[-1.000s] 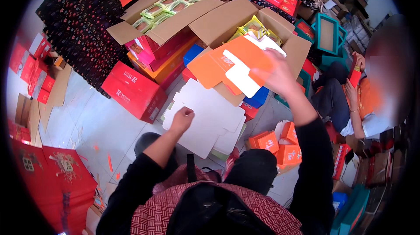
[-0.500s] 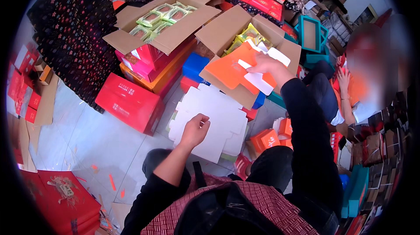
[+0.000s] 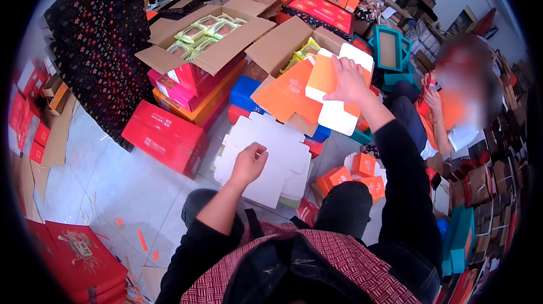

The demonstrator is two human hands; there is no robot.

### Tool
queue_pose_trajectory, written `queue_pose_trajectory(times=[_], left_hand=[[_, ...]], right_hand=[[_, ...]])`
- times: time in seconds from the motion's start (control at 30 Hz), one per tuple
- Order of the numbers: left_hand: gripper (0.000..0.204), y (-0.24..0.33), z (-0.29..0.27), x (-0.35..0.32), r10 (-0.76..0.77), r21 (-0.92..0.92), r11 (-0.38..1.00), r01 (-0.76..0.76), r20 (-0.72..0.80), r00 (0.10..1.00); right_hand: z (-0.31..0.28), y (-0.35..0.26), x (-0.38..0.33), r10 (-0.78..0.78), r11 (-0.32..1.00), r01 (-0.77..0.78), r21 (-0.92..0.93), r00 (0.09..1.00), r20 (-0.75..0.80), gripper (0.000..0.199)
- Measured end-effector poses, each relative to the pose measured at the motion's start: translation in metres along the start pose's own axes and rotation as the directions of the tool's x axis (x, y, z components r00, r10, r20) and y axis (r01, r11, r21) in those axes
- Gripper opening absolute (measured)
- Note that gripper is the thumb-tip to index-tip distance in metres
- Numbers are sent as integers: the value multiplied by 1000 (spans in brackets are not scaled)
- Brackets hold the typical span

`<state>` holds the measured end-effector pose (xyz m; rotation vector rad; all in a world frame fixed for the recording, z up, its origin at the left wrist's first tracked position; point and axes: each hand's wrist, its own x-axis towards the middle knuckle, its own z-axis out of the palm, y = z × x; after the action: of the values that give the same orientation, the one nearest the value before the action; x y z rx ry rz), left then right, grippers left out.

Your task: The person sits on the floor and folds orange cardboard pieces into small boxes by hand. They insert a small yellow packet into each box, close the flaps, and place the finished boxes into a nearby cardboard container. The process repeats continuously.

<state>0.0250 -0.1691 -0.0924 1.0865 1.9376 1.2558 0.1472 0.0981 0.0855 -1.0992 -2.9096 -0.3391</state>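
Observation:
My right hand (image 3: 349, 80) grips an orange and white carton blank (image 3: 320, 76) with white flaps, its fingers over the upper side. Beneath and beside it, a flat orange carton blank (image 3: 291, 90) rests over the front of an open cardboard box (image 3: 275, 49), which holds yellow-wrapped packets (image 3: 308, 49). My left hand (image 3: 250, 162) is loosely curled, with nothing visible in it. It hovers over a stack of flat white die-cut cardboard sheets (image 3: 280, 160) in front of my knees; whether it touches them I cannot tell.
Left of centre, an open box (image 3: 226, 58) of green-wrapped packets tops stacked cartons, beside a red carton (image 3: 164, 137). Small orange boxes (image 3: 334, 178) sit by my right knee. Another person (image 3: 447, 106) sits at the right. A dark flowered cloth (image 3: 93, 49) hangs at left.
My right hand has lifted and turned a carton blank off the flat orange one, which has shifted left. My left hand has barely moved. The view has turned slightly.

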Motion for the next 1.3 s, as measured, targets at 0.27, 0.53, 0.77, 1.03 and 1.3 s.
queue_pose_trajectory(times=[0.27,0.53,0.77,1.03,1.3], left_hand=[[70,49,13,-33,302,-837,513,189,382,873],[89,72,50,-105,348,-882,226,413,469,812],[99,78,65,-130,297,-761,375,529,639,709],[105,99,92,-139,-176,-444,696,564,656,734],[83,100,124,-140,-152,-322,869,375,548,822]], right_hand=[[-43,-48,-150,-321,922,360,145,917,-236,111],[-28,-80,-252,-315,801,431,416,894,-319,111],[17,-73,-307,-185,578,349,738,936,-298,114],[52,-40,-361,-1,490,126,862,990,-144,117],[64,-6,-387,-48,596,66,800,998,-47,112]])
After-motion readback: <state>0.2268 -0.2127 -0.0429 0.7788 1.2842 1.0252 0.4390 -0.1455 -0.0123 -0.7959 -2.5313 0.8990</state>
